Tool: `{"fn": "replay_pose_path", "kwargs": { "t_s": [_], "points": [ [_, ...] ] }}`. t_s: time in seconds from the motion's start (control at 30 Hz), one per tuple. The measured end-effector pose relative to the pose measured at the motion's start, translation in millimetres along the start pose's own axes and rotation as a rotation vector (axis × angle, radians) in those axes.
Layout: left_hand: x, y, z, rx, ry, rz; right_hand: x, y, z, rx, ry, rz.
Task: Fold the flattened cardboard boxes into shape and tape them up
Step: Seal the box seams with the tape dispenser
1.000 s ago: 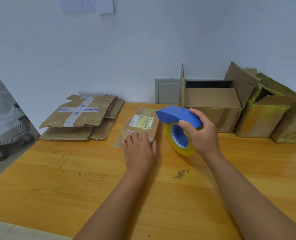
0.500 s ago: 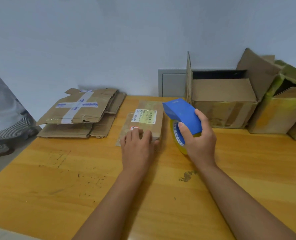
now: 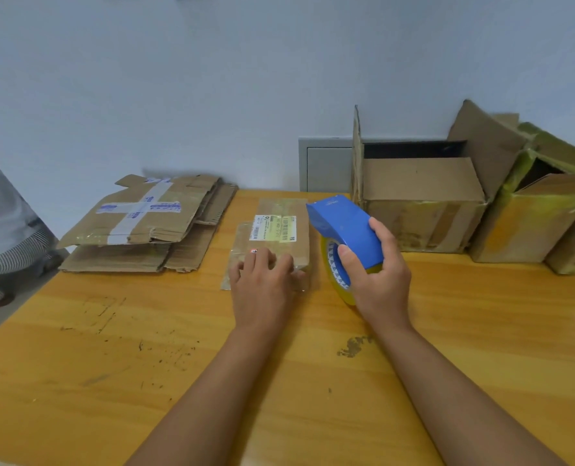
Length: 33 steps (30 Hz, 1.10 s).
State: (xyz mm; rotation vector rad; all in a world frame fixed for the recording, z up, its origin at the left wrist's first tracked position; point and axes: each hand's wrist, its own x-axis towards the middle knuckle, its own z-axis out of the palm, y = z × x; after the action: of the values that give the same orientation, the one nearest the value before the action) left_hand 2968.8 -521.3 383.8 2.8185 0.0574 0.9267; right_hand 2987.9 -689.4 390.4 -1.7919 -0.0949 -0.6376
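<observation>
The small box [image 3: 279, 237] is pressed flat-fingered under the left hand [image 3: 262, 284]; the tape dispenser [image 3: 346, 233] is gripped by the right hand [image 3: 377, 277]. If the pressure is relaxed, the box may slide, skewing the tape.

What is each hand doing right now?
Left hand: open, fingers flat on the small box.
Right hand: grips the tape dispenser.

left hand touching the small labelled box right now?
Touching. The head view shows the left hand lying on the near end of the small labelled box, fingers overlapping its top with no gap visible.
</observation>
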Motion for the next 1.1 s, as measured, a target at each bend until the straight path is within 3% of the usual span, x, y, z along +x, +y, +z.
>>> {"fn": "replay_pose_path", "kwargs": {
  "t_s": [0.17, 0.33, 0.77, 1.1],
  "points": [
    [0, -11, -10, 0.045, -0.141, 0.085, -2, 0, -2, 0.005, -0.003, -0.008],
    [30, -21, -14, -0.13, -0.207, 0.043, -2, 1, -2, 0.011, -0.007, 0.015],
    [19, -16, 1, -0.136, -0.002, 0.142, -1, 3, -1, 0.004, 0.002, -0.016],
    [16, -24, 4, -0.13, -0.039, 0.177, -1, 7, -1, -0.014, 0.007, -0.041]
  ]
}}
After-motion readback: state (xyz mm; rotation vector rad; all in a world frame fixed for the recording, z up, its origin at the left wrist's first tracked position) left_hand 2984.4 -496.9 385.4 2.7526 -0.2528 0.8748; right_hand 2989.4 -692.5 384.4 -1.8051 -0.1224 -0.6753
